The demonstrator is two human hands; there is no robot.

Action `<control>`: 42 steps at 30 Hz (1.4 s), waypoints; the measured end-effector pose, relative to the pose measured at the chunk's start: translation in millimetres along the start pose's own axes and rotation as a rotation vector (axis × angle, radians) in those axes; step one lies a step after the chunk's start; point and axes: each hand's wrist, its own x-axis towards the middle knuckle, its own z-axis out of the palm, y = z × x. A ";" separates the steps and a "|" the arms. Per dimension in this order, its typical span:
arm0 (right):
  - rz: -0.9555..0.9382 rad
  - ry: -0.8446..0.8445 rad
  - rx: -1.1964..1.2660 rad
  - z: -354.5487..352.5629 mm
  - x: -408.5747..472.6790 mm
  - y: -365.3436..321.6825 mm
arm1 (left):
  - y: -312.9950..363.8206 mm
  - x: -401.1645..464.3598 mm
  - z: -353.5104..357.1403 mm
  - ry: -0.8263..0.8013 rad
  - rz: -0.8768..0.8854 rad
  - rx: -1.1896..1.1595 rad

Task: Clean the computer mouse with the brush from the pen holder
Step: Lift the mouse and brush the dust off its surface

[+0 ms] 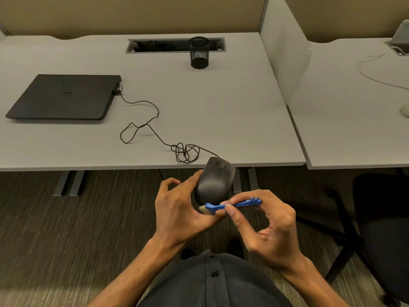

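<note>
A black wired computer mouse (215, 179) is held in the air just in front of the desk edge, cupped from below and the left by my left hand (181, 207). My right hand (267, 222) pinches a small blue brush (232, 204) by its handle. The brush lies almost level, its pale bristles at the left end touching the near, rear end of the mouse. The mouse cable (155, 131) runs in loops across the desk to a shut black laptop (64, 96). A black mesh pen holder (199, 52) stands at the back of the desk and looks empty.
The grey desk (232, 111) ends right behind the mouse. A white divider panel (285, 52) separates it from a second desk on the right with a white cable. A black office chair (380, 229) stands at the right. Carpet lies below my hands.
</note>
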 end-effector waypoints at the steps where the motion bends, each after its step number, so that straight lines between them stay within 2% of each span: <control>1: 0.013 0.005 0.010 -2.7 -0.6 1.3 | 0.0 -0.5 0.1 -0.006 0.000 0.000; 11: 0.172 0.187 0.137 -25.8 16.2 21.0 | -2.6 3.2 -4.4 -0.066 -0.021 -0.057; 19: 0.335 0.302 0.104 -36.3 39.7 52.2 | 0.6 3.7 -7.5 -0.089 0.082 -0.137; 22: 0.322 0.329 0.156 -37.7 42.0 44.1 | 1.2 3.8 -6.2 -0.115 0.091 -0.123; 24: 0.277 0.265 0.232 -36.8 38.4 30.7 | 1.3 4.3 -4.9 -0.129 0.084 -0.115; 28: 0.164 0.004 0.264 -30.3 30.1 6.8 | 1.8 5.3 -2.0 -0.157 0.064 -0.097; 31: 0.113 -0.059 0.213 -26.7 30.4 4.9 | 3.0 6.6 -0.7 -0.161 0.069 -0.081; 35: 0.148 0.042 0.211 -30.6 37.1 18.9 | 4.2 8.5 -1.0 -0.163 0.074 -0.069; 40: 0.302 0.222 0.125 -37.3 50.5 37.2 | 6.6 6.6 -2.2 -0.158 0.104 -0.032; 42: 0.278 0.239 0.125 -39.3 51.4 34.9 | 6.4 4.7 -1.7 -0.165 0.105 0.001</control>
